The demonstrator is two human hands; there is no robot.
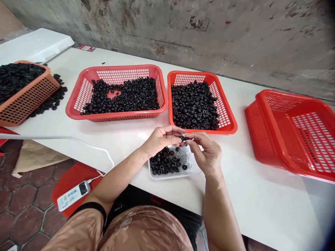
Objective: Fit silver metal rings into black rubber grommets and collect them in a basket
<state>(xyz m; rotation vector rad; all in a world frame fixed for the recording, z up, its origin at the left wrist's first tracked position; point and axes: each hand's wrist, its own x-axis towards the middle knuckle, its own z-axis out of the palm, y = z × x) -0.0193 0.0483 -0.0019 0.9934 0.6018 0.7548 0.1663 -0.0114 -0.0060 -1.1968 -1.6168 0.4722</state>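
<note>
Both hands (183,139) pinch small black rubber ring (184,138) above white tray (172,175).

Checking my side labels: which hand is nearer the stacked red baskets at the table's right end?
Right. The right hand sits left of the stacked baskets, apart from them; the left hand is farther left, meeting it on a small black part.
</note>
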